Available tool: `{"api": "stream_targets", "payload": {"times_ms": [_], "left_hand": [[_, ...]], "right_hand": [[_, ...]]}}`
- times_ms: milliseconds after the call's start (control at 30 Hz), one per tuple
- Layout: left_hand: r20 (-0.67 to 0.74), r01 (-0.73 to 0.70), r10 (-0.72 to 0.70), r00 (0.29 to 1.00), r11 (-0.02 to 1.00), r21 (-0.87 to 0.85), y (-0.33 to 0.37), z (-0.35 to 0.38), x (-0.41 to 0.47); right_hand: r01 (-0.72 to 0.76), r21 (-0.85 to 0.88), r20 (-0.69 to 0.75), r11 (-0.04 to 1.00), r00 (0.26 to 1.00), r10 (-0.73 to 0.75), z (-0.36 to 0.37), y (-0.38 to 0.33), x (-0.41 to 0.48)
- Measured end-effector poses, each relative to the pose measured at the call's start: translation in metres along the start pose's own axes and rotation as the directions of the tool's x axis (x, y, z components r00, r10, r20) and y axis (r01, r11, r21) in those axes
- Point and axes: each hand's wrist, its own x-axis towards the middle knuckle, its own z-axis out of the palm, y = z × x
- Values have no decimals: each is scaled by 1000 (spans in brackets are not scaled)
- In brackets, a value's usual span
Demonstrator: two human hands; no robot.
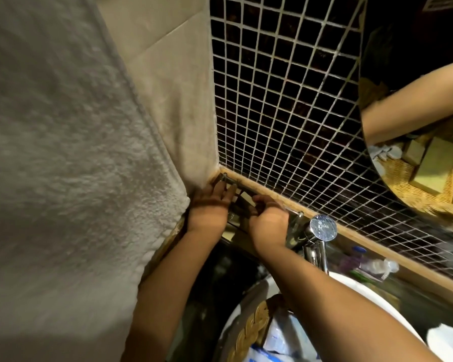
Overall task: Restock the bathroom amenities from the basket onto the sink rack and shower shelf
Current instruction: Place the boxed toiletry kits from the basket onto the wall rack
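Note:
Both my hands are on the metal sink rack (229,180) in the corner under the dark mosaic wall. My left hand (209,205) lies flat with its fingers stretched over small pale boxes on the rack. My right hand (268,220) is curled around a small pale box (247,198) on the rack. The woven basket (256,320) sits in the white sink (351,283) below my forearms, holding plastic-wrapped packets (280,335). How the boxes are arranged under my hands is hidden.
A grey towel (63,165) hangs close on the left. A chrome tap (319,231) stands right of my right hand. Small bottles and wrapped items (372,265) lie along the ledge behind the sink. A round mirror (416,100) hangs at the upper right.

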Motion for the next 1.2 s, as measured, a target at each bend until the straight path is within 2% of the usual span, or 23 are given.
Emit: {"api": "stream_targets", "payload": {"times_ms": [100,333,467,533,767,833,967,1033,1133,1200], "left_hand": [[-43,9,-4,999,994,105,3,1,-6],[19,0,0,1000,999,-36,2,13,-31],[-25,-67,65,998,996,-59,4,16,-54],[-3,-69,69,998,995,-70,5,16,-57],[9,-89,91,996,991,-96,11,11,-56],[1,-89,89,996,992,-95,13,11,-54],[12,-85,87,996,990,-110,13,14,-50],[33,-78,82,996,991,-112,12,17,-47],[60,-64,71,996,991,-116,13,21,-45],[80,-54,64,995,991,-124,14,22,-44]], "right_hand": [[-14,17,10,1000,1000,14,0,2,0],[90,49,4,995,996,-90,1,-2,-12],[136,-144,56,980,990,-129,7,-5,-28],[148,-167,93,975,987,-134,6,-8,-34],[35,-319,174,947,984,22,-3,-15,-33],[6,-298,165,954,985,45,-4,-17,-33],[-13,-135,198,991,979,40,-3,-14,-33],[29,-227,212,973,977,20,-3,-13,-33],[150,-518,273,842,962,-3,-5,-11,-32],[186,-556,293,810,956,-18,-5,-9,-29]]}}
